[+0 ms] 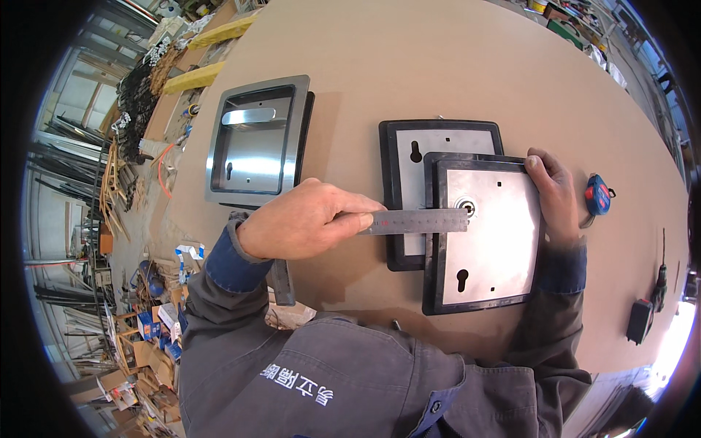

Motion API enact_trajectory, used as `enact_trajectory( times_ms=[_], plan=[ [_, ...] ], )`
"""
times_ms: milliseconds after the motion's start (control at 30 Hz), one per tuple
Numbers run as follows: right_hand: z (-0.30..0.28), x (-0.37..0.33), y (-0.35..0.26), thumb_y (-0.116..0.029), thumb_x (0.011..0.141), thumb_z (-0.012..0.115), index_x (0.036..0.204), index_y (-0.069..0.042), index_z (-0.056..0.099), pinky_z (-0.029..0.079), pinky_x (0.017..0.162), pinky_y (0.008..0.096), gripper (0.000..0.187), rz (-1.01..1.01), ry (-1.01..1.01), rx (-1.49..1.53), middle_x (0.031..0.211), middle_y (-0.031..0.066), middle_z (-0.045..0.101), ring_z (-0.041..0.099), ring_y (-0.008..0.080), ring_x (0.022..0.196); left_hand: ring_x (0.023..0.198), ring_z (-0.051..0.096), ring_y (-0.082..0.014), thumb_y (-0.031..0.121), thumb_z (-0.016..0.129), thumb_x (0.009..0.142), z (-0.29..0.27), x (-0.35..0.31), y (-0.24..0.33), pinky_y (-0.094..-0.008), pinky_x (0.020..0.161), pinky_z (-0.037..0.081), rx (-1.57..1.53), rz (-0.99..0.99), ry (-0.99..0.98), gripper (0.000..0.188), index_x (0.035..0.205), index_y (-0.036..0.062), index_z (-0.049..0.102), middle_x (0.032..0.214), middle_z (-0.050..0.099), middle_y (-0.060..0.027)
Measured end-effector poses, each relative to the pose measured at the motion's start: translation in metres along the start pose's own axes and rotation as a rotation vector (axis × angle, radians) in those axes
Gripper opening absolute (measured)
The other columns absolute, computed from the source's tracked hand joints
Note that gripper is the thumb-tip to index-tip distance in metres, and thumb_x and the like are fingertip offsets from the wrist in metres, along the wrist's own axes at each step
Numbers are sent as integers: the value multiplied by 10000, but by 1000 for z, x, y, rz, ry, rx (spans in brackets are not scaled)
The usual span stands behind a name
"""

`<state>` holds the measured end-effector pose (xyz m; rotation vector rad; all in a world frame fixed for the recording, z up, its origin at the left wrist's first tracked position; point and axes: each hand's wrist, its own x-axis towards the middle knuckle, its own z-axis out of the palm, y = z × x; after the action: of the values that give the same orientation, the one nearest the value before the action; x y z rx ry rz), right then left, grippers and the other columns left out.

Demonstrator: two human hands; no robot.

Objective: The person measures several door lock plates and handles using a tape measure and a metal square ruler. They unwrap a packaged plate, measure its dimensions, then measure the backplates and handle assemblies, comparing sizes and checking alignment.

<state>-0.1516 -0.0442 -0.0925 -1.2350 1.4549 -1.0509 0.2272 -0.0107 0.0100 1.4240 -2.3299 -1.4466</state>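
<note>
- Two hands at work over a brown board tabletop.
- Three framed metal panels on it: one recessed steel panel with a handle bar, well off to the left; two flat black-framed plates to the right, one stacked partly over the other.
- One steel ruler, lying flat across the left edge of the upper plate, far end reaching the round fitting near the plate's middle.
- Left hand closed around the ruler's near end, thumb and fingers pinching it, knuckles up; ruler sticking out to the right of the fist.
- Right hand resting on the upper plate's right edge, fingers curled over the top right corner, pressing rather than holding.
- One blue and red tape measure just beside the right hand, on the outer side.
- One dark power tool lying near the table's right rim, well apart from both hands.
</note>
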Motion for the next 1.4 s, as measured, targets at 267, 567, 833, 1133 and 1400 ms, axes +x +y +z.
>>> enact_trajectory(
  times_ms=[267,567,833,1133,1400],
  plan=[
    [0,1,2,-302,981,711,1168,77,676,479,721,220,425,15,1,32,938,13,654,578,63,821,620,613,-307,158,575,993,-1,0,3,-369,633,491,13,-17,-6,305,1208,4,726,772,671,-203],
    [-1,3,5,-301,988,687,1152,70,672,469,752,224,406,0,-9,-7,925,-5,633,560,61,843,553,572,-117,174,578,1045,2,0,-10,-301,551,473,18,69,5,325,1303,23,705,674,610,-57],
    [2,1,2,-299,995,675,1092,52,672,448,723,225,364,-3,0,21,916,-11,600,525,57,817,691,667,-361,153,582,992,-2,0,-1,-407,659,512,28,24,0,305,1204,-18,720,837,698,-233],
    [-2,3,6,-304,1005,665,1140,51,660,454,735,217,380,-1,-32,14,938,-5,614,542,55,837,706,659,-385,150,585,988,-1,0,-2,-424,674,516,23,10,3,300,1210,1,722,835,694,-234],
    [-2,2,2,-283,1031,639,1108,41,661,437,730,207,335,5,-53,-4,924,-21,590,517,49,820,819,686,-424,159,581,991,-3,-1,-4,-439,739,538,55,64,12,298,1205,8,724,917,720,-233]
  ],
)
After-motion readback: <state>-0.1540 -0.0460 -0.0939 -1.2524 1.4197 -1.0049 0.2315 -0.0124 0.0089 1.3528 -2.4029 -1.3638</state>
